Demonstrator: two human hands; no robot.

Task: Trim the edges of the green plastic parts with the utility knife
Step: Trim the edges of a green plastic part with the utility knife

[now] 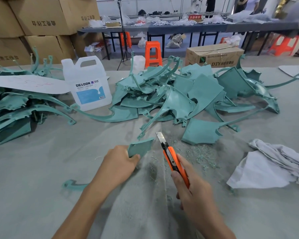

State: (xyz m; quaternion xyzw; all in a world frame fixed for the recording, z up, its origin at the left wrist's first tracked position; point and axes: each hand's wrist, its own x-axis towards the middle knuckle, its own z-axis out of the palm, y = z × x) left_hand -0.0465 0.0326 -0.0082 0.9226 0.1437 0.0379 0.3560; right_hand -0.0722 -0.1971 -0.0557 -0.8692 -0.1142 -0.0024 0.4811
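Observation:
My left hand (118,163) grips a green plastic part (140,147) by its near edge and holds it tilted above the grey cloth. My right hand (190,188) is closed around an orange utility knife (173,160). Its bare blade (160,138) points away from me, just right of the held part, with a narrow gap between them. A big heap of green parts (188,94) lies behind, and a second heap (16,107) sits at the left. One curved green piece (72,185) pokes out from under my left forearm.
Green shavings (197,154) litter the cloth by the knife. A crumpled grey rag (273,166) lies at the right. A white DEXCON jug (87,83) stands between the heaps. Cardboard boxes (41,23), orange stools (153,52) and a long table (179,27) fill the background.

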